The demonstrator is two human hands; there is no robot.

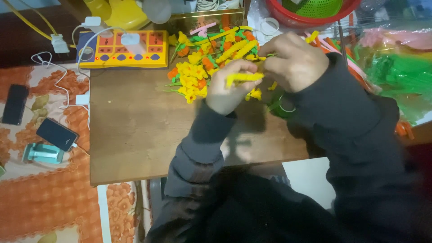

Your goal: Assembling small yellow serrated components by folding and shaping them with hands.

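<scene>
At the far left, on an orange-patterned cloth (45, 198), two dark phones (14, 104) (57, 134) are laid flat, well apart from the bench, with a small teal stand (43, 153) just near of the second. White cables (58, 85) are trailed from there toward a yellow power strip (123, 50), which is set on the far left corner of the wooden bench (135, 130). The left half of the bench, up to its left and near edges, is left bare, so broad open room is offered there.

Toward the middle, a heap of yellow and orange artificial flowers on green stems (198, 67) is spread along the far edge. Just right of it the left hand (227, 87) is closed around a yellow frilled flower strip (245, 77), pinched between thumb and fingers and held a little above the bench. The right hand (294, 60) is curled narrow at the strip's right end, fingertips touching it; what else it holds cannot be told. Both dark sleeves are stretched over the near right of the bench.

Farther right, a red basket (288, 13) with a green strainer (315, 6) inside is seen at the far edge, and clear bags of green and pink plastic parts (396, 72) are crowded against the right side, leaving little room.
</scene>
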